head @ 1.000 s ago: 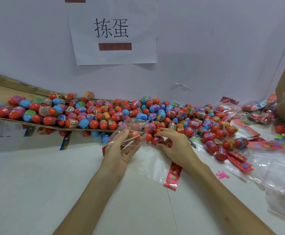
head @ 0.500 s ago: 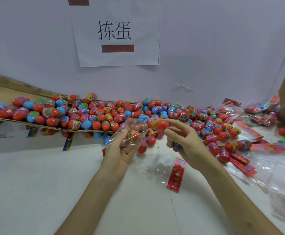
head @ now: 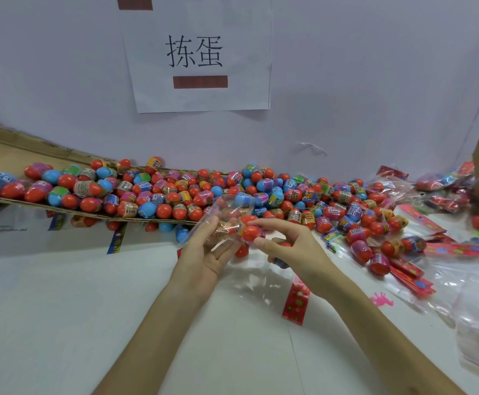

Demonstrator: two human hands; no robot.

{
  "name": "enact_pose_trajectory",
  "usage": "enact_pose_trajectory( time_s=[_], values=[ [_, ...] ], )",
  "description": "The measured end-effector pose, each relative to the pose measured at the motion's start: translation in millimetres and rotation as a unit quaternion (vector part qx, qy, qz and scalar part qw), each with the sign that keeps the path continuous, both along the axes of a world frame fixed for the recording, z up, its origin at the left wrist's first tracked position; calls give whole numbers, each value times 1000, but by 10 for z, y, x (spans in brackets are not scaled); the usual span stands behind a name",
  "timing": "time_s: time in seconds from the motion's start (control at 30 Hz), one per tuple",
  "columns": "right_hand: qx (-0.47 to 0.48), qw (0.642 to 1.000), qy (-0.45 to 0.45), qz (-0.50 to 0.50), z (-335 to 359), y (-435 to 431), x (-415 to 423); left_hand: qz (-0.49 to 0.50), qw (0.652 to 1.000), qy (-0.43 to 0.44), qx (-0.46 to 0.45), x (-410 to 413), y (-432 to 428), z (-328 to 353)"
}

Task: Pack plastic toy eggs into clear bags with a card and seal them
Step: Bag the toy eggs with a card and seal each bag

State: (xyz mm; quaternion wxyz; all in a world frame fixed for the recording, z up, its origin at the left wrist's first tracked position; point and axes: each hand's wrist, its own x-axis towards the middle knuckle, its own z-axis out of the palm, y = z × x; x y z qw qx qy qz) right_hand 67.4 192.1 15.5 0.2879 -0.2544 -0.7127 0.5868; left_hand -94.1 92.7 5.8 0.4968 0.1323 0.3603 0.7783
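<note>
While the left hand (head: pixel 206 256), palm up on a forearm reaching from 7 o'clock, grips a clear bag (head: pixel 224 212), the right hand (head: pixel 289 248) at its 3 o'clock pinches a red egg (head: pixel 251 232) against the bag, with the egg pile (head: pixel 175 192) at 12 o'clock.

A packing workshop — heaped toy eggs (head: pixel 175 192), clear bags (head: pixel 477 332), a paper sign (head: pixel 197 52) on the wall.

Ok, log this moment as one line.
step: filling | left hand: holds clear bag | right hand: pinches red egg beside bag | seal: not yet
</note>
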Motion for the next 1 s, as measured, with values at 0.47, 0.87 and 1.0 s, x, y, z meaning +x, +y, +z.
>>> enact_pose_trajectory(
  time_s=[0.47,0.87,1.0],
  values=[
    [3,999,31,-27,22,-18,-7,-52,998,21,-9,128,-10,15],
    [239,952,-4,-192,-38,-24,-23,-77,997,7,-5,140,-20,19],
    [260,942,-1,-210,-28,-37,-27,-98,995,5,-30,179,-15,17]
  ],
)
